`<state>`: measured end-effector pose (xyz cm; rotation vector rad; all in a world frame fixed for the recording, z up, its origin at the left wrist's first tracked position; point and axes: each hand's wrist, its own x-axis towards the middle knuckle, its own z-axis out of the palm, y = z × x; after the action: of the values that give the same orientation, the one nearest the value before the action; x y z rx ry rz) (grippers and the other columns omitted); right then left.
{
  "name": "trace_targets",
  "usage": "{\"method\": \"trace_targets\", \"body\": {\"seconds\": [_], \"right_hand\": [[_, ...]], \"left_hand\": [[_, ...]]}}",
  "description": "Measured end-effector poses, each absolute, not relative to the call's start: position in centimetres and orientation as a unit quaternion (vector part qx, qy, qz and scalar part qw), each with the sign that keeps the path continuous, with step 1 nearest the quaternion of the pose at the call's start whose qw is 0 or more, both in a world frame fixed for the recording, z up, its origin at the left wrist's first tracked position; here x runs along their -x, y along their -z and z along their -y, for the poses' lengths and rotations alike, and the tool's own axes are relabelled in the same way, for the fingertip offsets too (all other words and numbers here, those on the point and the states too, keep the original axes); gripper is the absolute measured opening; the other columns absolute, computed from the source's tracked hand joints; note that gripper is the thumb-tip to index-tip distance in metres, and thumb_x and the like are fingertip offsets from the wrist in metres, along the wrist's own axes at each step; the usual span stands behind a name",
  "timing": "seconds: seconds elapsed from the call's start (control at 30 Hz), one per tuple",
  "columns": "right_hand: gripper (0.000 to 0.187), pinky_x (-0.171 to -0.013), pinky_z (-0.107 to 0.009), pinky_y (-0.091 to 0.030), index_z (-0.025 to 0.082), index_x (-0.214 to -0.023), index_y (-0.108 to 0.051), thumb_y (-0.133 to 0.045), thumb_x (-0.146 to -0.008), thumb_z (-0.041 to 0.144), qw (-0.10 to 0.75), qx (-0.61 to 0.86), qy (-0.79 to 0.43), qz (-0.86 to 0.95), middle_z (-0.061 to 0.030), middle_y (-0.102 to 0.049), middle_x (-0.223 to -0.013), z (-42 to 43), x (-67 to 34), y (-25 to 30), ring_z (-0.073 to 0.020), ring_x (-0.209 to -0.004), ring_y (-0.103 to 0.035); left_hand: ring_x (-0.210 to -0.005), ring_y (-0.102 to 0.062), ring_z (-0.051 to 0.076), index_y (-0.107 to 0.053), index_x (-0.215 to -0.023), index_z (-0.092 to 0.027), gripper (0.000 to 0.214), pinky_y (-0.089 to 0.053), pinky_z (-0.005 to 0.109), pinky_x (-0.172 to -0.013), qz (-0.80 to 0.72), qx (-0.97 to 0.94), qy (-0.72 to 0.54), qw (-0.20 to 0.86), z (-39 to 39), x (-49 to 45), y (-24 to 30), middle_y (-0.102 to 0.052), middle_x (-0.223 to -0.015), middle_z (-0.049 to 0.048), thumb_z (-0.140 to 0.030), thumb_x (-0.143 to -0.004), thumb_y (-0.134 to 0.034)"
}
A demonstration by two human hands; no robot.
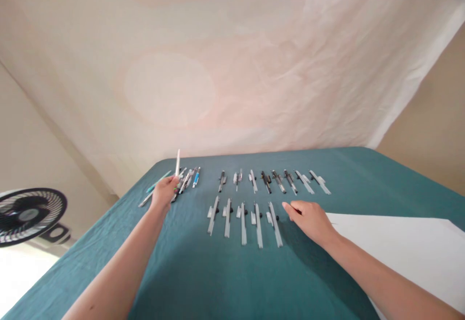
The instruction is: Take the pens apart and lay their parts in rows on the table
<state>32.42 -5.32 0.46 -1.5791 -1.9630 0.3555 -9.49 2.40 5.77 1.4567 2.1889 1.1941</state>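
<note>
Over a loose bunch of pens at the table's left, my left hand is closed around a white pen, which points upward. My right hand has its fingers curled, just right of the front row. A small dark bit shows at its fingers, but I cannot make out what it is. The front row has several clear pen barrels, each with a small clear piece and a black piece beside it. Behind them lies another row of pens and pen parts, some dark, others clear.
A green cloth covers the table. A large white sheet of paper lies at the right, partly under my right forearm. A black fan stands off the left edge. Pale hanging fabric rises behind the table.
</note>
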Motion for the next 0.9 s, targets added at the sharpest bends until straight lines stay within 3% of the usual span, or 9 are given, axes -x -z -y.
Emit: {"method": "trace_targets", "body": {"seconds": [0.07,0.13,0.2,0.27,0.37,0.5,0.6,0.73,0.9], "right_hand": [[0.043,-0.056,-0.023,-0.03,0.019,-0.057,-0.053,-0.039,-0.086,0.047,0.325,0.566,-0.177,0.737,0.0003,-0.053,-0.054,5.5,-32.2,-0.9,-0.0131,-0.055,-0.048],[0.035,-0.057,-0.023,-0.033,0.019,-0.069,-0.058,-0.043,-0.084,0.047,0.351,0.527,-0.256,0.731,0.001,-0.054,-0.06,5.7,-32.0,-1.4,-0.0127,-0.058,-0.048],[0.031,-0.054,-0.023,-0.035,0.02,-0.088,-0.061,-0.046,-0.082,0.048,0.372,0.481,-0.366,0.705,0.0015,-0.055,-0.066,6.0,-31.7,-2.0,-0.0112,-0.056,-0.047],[0.035,-0.049,-0.022,-0.034,0.021,-0.102,-0.058,-0.048,-0.082,0.048,0.398,0.436,-0.468,0.657,0.0015,-0.054,-0.07,6.2,-31.6,-2.6,-0.0092,-0.052,-0.045],[0.039,-0.041,-0.02,-0.026,0.02,-0.106,-0.057,-0.051,-0.08,0.049,0.458,0.38,-0.564,0.573,0.0013,-0.051,-0.07,6.2,-32.0,-3.3,-0.0064,-0.047,-0.039],[0.031,-0.039,-0.019,-0.02,0.017,-0.093,-0.059,-0.06,-0.076,0.043,0.489,0.347,-0.618,0.508,0.0038,-0.046,-0.058,5.9,-32.9,-3.5,-0.0049,-0.044,-0.037],[0.024,-0.04,-0.019,-0.022,0.016,-0.086,-0.058,-0.064,-0.075,0.037,0.494,0.336,-0.621,0.507,0.0026,-0.051,-0.059,5.7,-33.2,-3.2,-0.0055,-0.045,-0.041],[0.025,-0.042,-0.018,-0.03,0.015,-0.088,-0.057,-0.066,-0.074,0.034,0.457,0.334,-0.614,0.55,-0.002,-0.06,-0.072,5.8,-33.0,-2.9,-0.0082,-0.053,-0.051],[0.037,-0.042,-0.017,-0.036,0.016,-0.102,-0.055,-0.062,-0.076,0.04,0.355,0.354,-0.621,0.603,-0.0045,-0.061,-0.087,6.1,-32.0,-2.4,-0.0083,-0.058,-0.054]], "left_hand": [[-0.076,-0.057,0.015,-0.061,-0.096,-0.017,0.039,-0.045,0.025,-0.065,-0.694,-0.544,-0.424,0.206,-1.1,5.1,-6.1,-0.062,-0.086,0.0047,-0.049,-0.077,-0.047],[-0.072,-0.054,0.012,-0.06,-0.091,-0.016,0.039,-0.044,0.023,-0.065,-0.57,-0.556,-0.455,0.399,0.9,0.2,-6.6,-0.059,-0.082,0.0035,-0.051,-0.073,-0.054],[-0.067,-0.05,0.01,-0.059,-0.084,-0.016,0.035,-0.042,0.021,-0.062,-0.489,-0.561,-0.42,0.52,3.3,-4.6,-7.1,-0.055,-0.075,0.0015,-0.049,-0.073,-0.057],[-0.063,-0.047,0.009,-0.059,-0.082,-0.015,0.033,-0.039,0.02,-0.058,-0.445,-0.567,-0.377,0.582,5.6,-8.6,-7.2,-0.053,-0.071,0.0009,-0.047,-0.074,-0.058],[-0.059,-0.045,0.008,-0.058,-0.079,-0.014,0.031,-0.037,0.021,-0.055,-0.407,-0.556,-0.319,0.651,8.1,-12.4,-6.3,-0.051,-0.068,0.0009,-0.045,-0.074,-0.059],[-0.059,-0.046,0.009,-0.058,-0.084,-0.014,0.029,-0.038,0.022,-0.055,-0.41,-0.54,-0.298,0.672,9.2,-13.8,-4.5,-0.051,-0.067,0.0006,-0.041,-0.075,-0.059],[-0.063,-0.049,0.01,-0.059,-0.091,-0.014,0.031,-0.042,0.023,-0.06,-0.43,-0.534,-0.327,0.65,8.8,-13.1,-4.1,-0.053,-0.071,0.0014,-0.039,-0.074,-0.061],[-0.071,-0.054,0.012,-0.061,-0.096,-0.015,0.031,-0.045,0.026,-0.07,-0.459,-0.542,-0.406,0.575,7.5,-11.6,-4.7,-0.06,-0.086,0.0045,-0.036,-0.074,-0.062],[-0.075,-0.059,0.014,-0.063,-0.094,-0.015,0.029,-0.045,0.027,-0.075,-0.461,-0.518,-0.496,0.523,6.5,-10.1,-4.9,-0.063,-0.082,0.003,-0.032,-0.071,-0.066]]}}
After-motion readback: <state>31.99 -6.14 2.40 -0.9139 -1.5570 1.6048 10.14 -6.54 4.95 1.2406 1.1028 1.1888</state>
